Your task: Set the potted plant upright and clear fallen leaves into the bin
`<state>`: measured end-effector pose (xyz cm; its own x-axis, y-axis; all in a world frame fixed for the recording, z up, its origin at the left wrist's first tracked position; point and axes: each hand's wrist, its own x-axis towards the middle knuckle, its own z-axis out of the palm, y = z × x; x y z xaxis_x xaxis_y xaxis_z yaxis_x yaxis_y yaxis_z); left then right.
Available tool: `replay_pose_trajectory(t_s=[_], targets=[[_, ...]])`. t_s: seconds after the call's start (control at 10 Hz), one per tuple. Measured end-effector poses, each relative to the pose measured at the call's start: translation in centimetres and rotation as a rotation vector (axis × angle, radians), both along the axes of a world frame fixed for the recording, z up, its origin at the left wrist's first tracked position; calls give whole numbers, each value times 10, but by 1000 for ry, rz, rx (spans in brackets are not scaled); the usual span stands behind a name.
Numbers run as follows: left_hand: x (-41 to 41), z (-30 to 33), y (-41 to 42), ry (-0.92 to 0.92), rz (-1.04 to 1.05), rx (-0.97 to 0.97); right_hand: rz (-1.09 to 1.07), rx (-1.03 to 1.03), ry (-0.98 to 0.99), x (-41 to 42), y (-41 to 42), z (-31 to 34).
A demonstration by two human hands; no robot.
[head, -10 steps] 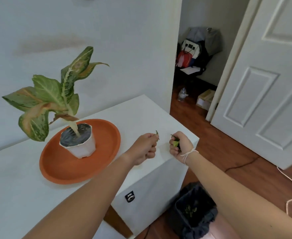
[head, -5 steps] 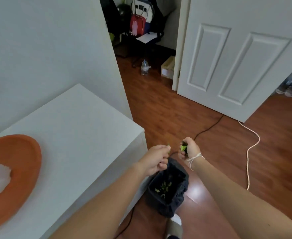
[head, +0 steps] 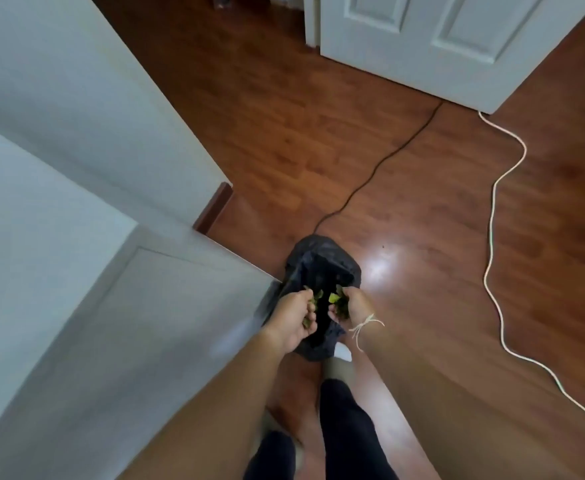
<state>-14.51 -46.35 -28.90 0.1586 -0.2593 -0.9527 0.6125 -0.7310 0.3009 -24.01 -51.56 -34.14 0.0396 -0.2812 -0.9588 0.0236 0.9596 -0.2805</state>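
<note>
A small bin lined with a black bag stands on the wooden floor beside the white cabinet. Both my hands hover right over its mouth. My left hand is loosely curled around small green leaf bits. My right hand, with a white string at the wrist, holds a bright yellow-green leaf scrap. The fingers of both hands are parting over the bag. The potted plant and its orange tray are out of view.
A dark cable and a white cord run across the floor to the right of the bin. A white door stands at the top. My dark-trousered legs are below the bin.
My view has swung from the tabletop down to the floor. Both hands dropped from the table edge to just over the bin's mouth, and their fists have loosened around the leaves.
</note>
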Motion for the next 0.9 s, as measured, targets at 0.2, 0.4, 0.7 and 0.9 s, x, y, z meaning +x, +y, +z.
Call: replay_pose_trajectory(t_s=[0.2,0.4,0.7,0.9], targets=[[-8,-76,3,28,9,52,12,58,-96,-2,15,-68],[-9,-105,12,31,43,88,46,93,-144,-4,19,-90],[-4,-84,8,-3,114,66,65,50,-119,-7,18,-74],[-4,-67,-1,-71,53,78,98,49,-130,-7,11,-54]])
